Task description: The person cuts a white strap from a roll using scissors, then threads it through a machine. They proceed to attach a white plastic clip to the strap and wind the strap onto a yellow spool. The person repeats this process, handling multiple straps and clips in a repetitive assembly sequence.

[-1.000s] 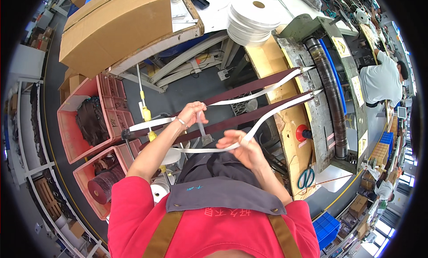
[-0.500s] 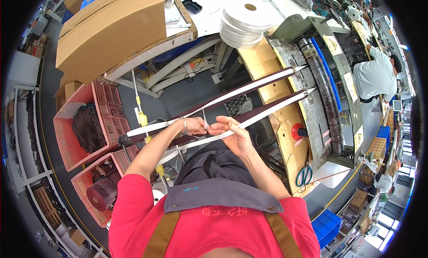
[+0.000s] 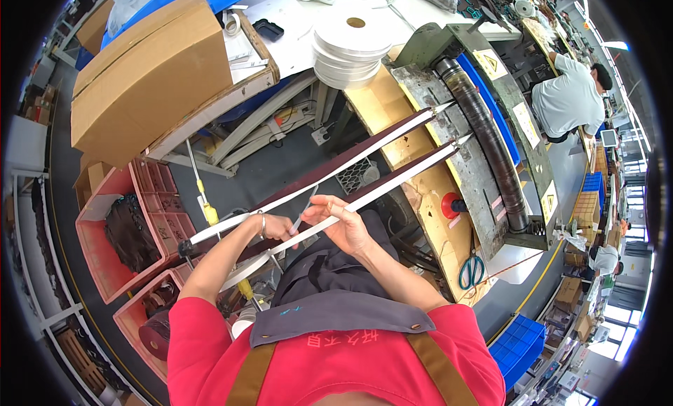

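Note:
Two long bands run from the roller machine toward my left, each a maroon strip with white tape along it: a far band and a near band. My left hand, with a bracelet at the wrist, is closed on the lower end of a thin pale strip between the two bands. Beside it, my right hand has curled fingers around the near band's white tape, close to that thin strip. What the fingertips press on is partly hidden.
Ahead right stands the machine's dark roller with a wooden tray before it. Teal-handled scissors lie at the tray's near end. White tape rolls and a cardboard box are beyond. Pink crates stand left; a person works far right.
The view has shifted, so the surroundings sit further left. My left hand has moved slightly down, nearer to me, and the thin strip leans more. My right hand's fingers are more curled.

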The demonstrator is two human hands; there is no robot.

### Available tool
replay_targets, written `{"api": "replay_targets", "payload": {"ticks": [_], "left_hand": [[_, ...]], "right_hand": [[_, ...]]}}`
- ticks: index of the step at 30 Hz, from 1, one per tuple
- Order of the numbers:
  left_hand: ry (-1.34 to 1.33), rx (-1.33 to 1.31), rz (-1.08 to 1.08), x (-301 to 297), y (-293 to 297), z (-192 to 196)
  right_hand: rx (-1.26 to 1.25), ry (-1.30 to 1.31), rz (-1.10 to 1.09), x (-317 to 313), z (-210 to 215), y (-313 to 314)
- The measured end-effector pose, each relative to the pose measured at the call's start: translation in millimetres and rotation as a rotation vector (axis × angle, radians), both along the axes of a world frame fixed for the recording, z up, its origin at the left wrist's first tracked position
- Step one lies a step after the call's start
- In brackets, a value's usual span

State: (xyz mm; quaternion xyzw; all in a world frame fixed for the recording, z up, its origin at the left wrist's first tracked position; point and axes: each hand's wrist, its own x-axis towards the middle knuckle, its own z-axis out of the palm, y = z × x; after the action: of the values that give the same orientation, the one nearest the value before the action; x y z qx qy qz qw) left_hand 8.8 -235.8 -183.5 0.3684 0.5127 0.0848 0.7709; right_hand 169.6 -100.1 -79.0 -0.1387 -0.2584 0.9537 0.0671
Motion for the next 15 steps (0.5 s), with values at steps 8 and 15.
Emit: {"api": "replay_targets", "payload": {"ticks": [8,15], "left_hand": [[0.918,0.531,-0.053,11,-7,94],[0.842,0.664,0.245,15,-20,125]], "right_hand": [[0.039,-0.228,-0.039,8,-12,0],[0.074,-0.477,0.150,25,-19,7]]}}
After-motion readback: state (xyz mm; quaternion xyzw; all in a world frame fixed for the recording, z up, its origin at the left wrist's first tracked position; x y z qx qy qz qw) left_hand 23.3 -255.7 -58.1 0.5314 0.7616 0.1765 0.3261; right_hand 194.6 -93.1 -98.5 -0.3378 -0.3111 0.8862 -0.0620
